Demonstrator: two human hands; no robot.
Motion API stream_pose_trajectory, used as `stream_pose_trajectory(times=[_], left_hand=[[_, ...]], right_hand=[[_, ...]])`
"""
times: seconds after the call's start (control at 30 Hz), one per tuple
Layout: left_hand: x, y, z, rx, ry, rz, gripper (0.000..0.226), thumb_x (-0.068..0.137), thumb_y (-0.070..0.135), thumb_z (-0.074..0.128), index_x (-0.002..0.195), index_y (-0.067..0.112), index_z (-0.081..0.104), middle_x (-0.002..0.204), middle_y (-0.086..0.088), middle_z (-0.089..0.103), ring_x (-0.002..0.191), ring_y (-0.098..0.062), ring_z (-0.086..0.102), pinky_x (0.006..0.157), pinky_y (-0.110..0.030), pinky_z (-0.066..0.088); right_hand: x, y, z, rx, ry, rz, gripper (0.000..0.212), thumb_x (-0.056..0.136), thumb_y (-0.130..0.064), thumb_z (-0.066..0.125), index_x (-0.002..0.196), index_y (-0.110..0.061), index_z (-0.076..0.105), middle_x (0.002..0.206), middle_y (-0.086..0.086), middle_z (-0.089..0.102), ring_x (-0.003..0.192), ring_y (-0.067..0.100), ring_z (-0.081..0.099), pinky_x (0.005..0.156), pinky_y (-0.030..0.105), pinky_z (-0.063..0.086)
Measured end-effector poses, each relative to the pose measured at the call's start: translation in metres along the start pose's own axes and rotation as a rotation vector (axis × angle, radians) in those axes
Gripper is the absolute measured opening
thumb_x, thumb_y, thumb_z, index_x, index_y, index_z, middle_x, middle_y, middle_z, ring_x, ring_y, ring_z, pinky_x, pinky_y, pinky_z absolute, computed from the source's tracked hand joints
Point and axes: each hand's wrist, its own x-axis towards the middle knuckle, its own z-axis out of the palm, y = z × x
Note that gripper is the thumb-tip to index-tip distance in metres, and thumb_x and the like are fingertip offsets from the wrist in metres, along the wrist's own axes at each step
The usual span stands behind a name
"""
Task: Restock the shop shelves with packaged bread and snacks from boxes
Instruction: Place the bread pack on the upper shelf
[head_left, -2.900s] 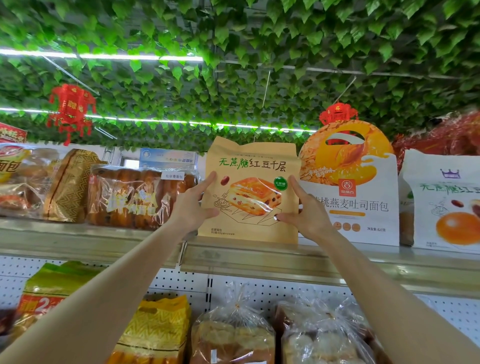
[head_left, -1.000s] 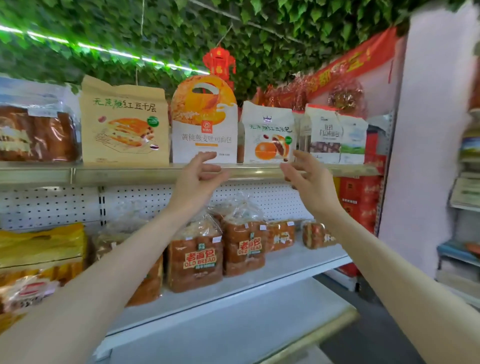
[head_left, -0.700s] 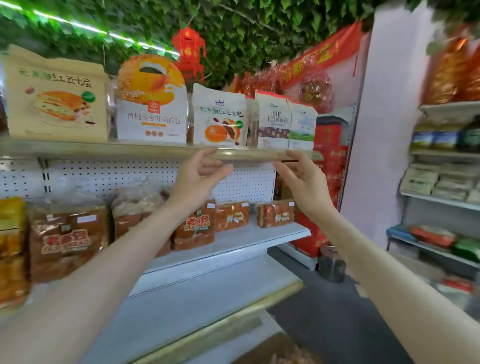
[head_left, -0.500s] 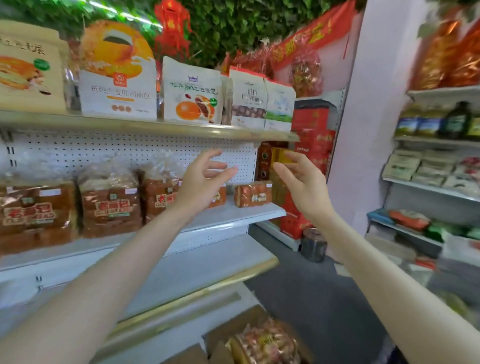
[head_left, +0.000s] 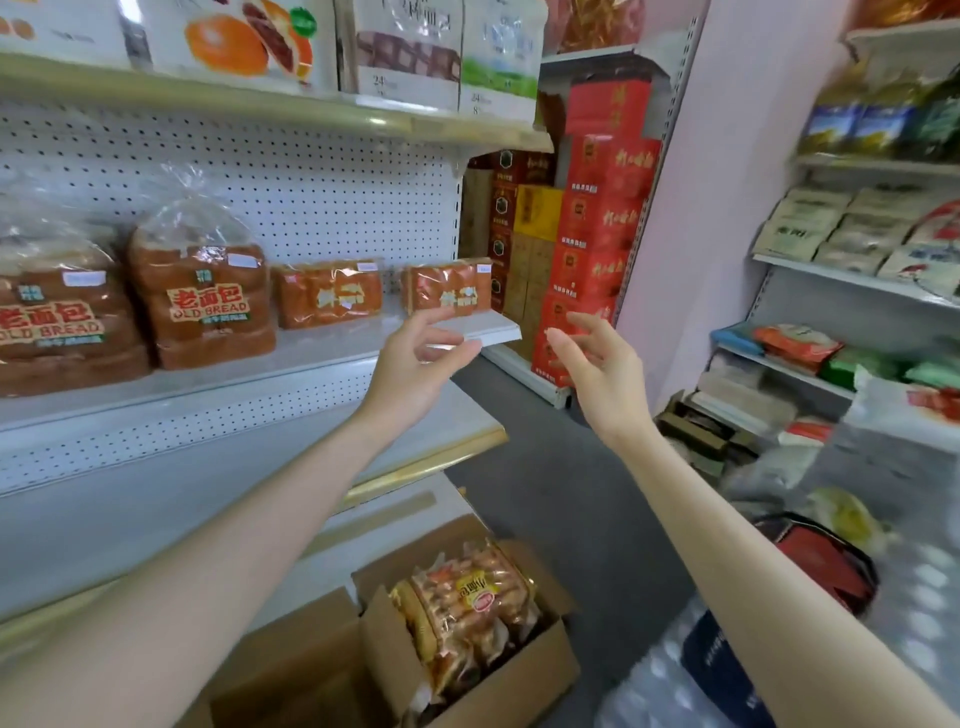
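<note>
Left grip: our left grip (head_left: 410, 369) is released, fingers loosely spread and holding nothing, in the air in front of the right end of the middle shelf (head_left: 311, 358)
Right grip: our right grip (head_left: 602, 374) is released too, palm turned inward and empty, just beside the left one, with the red cartons (head_left: 597, 234) behind it
Task's thing: the bread packs (head_left: 472, 592) stand on edge in the open cardboard box (head_left: 467, 686) on the floor, well below both grips and beside the foot of the shelving
Shelf: the middle shelf carries OLD BREAD loaves (head_left: 208, 301) at the left and two small bread packs (head_left: 327, 293) toward its end; the gold-edged shelf (head_left: 457, 447) under it shows no stock
Step in hand: we judge that we are between packs, about to go down to the box
Doing it well: we lower both grips together, take the top pack by its two short ends, and lift it straight up clear of the flaps
Care: the film wrap looks slippery and the bread soft, so we hold firmly without squeezing
</note>
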Motion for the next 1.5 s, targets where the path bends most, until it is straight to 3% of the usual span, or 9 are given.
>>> stream_pose_trajectory(times=[0.37,0.47,0.6,0.73,0.8,1.03,1.17,1.33,1.5], left_hand=[[0.114,-0.136,0.078,-0.032,0.07,-0.239,0.042,0.076,0.035,0.075,0.113,0.031,0.056,0.095,0.004,0.067,0.086,-0.015,0.064,0.081,-0.028,0.05],[0.135,-0.168,0.09,-0.003,0.093,-0.293,0.038,0.085,0.024,0.073,0.118,0.023,0.055,0.097,0.0,0.065,0.086,-0.016,0.062,0.078,-0.031,0.05],[0.153,-0.213,0.103,0.053,0.126,-0.361,0.041,0.088,0.024,0.068,0.126,0.018,0.054,0.102,-0.001,0.066,0.089,-0.01,0.062,0.081,-0.023,0.048],[0.164,-0.274,0.122,0.116,0.202,-0.487,0.043,0.088,0.029,0.068,0.127,0.019,0.054,0.105,0.001,0.066,0.093,-0.004,0.062,0.08,-0.012,0.046],[0.165,-0.31,0.136,0.113,0.281,-0.614,0.044,0.088,0.032,0.068,0.128,0.02,0.054,0.107,0.002,0.066,0.094,-0.007,0.063,0.077,-0.017,0.047],[0.131,-0.407,0.165,0.115,0.335,-0.889,0.054,0.088,0.032,0.065,0.135,0.013,0.047,0.108,0.007,0.065,0.092,0.002,0.061,0.077,-0.012,0.043],[0.102,-0.469,0.18,0.026,0.41,-1.051,0.046,0.086,0.025,0.066,0.126,0.011,0.05,0.112,-0.004,0.067,0.08,0.003,0.067,0.065,-0.014,0.051],[0.066,-0.544,0.202,-0.043,0.491,-1.216,0.028,0.09,0.012,0.065,0.113,0.019,0.049,0.095,0.003,0.064,0.065,0.008,0.066,0.052,-0.009,0.048],[0.021,-0.615,0.225,-0.014,0.468,-1.335,0.029,0.089,0.02,0.067,0.112,0.021,0.049,0.101,0.005,0.063,0.084,0.001,0.061,0.057,-0.006,0.047]], right_hand=[[0.126,0.155,0.039,-0.064,-0.153,0.187,0.042,0.093,-0.042,0.059,0.129,-0.02,0.055,0.102,-0.008,0.067,0.096,0.015,0.067,0.092,0.041,0.053],[0.15,0.196,0.055,-0.066,-0.212,0.218,0.041,0.092,-0.044,0.059,0.127,-0.022,0.056,0.103,-0.007,0.067,0.096,0.015,0.067,0.091,0.042,0.054],[0.174,0.25,0.083,-0.055,-0.317,0.256,0.044,0.095,-0.039,0.057,0.132,-0.016,0.053,0.11,-0.004,0.064,0.1,0.015,0.065,0.086,0.025,0.053],[0.194,0.32,0.118,-0.007,-0.458,0.336,0.044,0.095,-0.04,0.057,0.133,-0.019,0.052,0.114,-0.005,0.063,0.103,0.016,0.064,0.094,0.035,0.053],[0.204,0.363,0.138,-0.026,-0.557,0.382,0.045,0.094,-0.041,0.057,0.133,-0.018,0.053,0.11,-0.005,0.064,0.102,0.016,0.065,0.095,0.038,0.053],[0.177,0.479,0.183,-0.051,-0.775,0.526,0.045,0.094,-0.036,0.059,0.132,-0.012,0.053,0.112,-0.002,0.066,0.096,0.011,0.064,0.074,0.008,0.044],[0.147,0.542,0.204,-0.105,-0.873,0.593,0.042,0.093,-0.038,0.06,0.129,-0.018,0.054,0.108,-0.011,0.061,0.088,-0.003,0.059,0.077,0.007,0.046],[0.106,0.617,0.227,-0.185,-0.9,0.723,0.048,0.092,-0.039,0.061,0.133,-0.016,0.054,0.109,-0.008,0.063,0.096,0.007,0.06,0.067,-0.002,0.04],[0.064,0.684,0.245,-0.241,-0.918,0.834,0.052,0.091,-0.039,0.063,0.134,-0.014,0.052,0.111,-0.004,0.063,0.097,0.008,0.059,0.076,0.009,0.045]])
